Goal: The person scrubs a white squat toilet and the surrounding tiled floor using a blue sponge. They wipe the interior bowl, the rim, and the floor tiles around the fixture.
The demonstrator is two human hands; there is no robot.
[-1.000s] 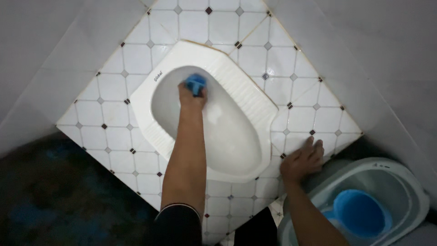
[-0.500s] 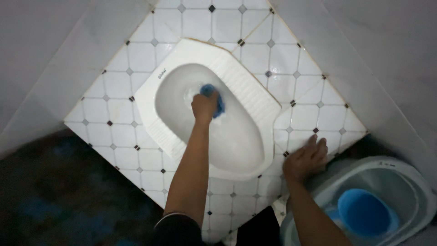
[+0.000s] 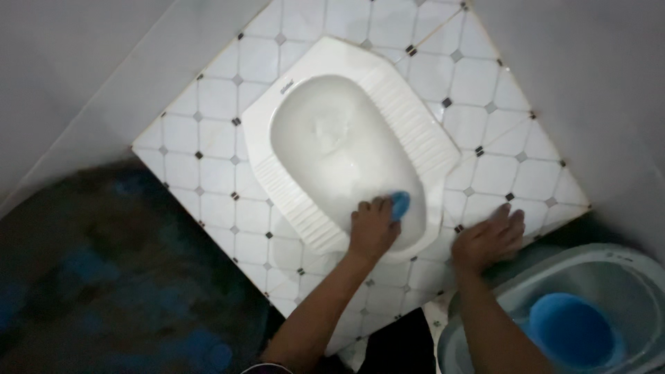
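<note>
A white squat toilet pan [image 3: 422,131] is set in a raised platform of white tiles with small dark diamonds [image 3: 208,173]. My left hand [image 3: 373,230] grips a blue scrubber [image 3: 400,204] and presses it against the near inner wall of the bowl. My right hand [image 3: 489,239] lies flat, fingers spread, on the tiles at the platform's right corner, holding nothing.
A pale grey-green bucket [image 3: 609,263] stands at the lower right, with a blue dipper [image 3: 571,331] inside it. Grey walls enclose the platform left and right. A dark, wet-looking floor [image 3: 104,277] spreads at the lower left.
My left hand has dragged the blue scrubber from the far end of the bowl down to its near end. The view has shifted left. My right hand stays planted on the tiles.
</note>
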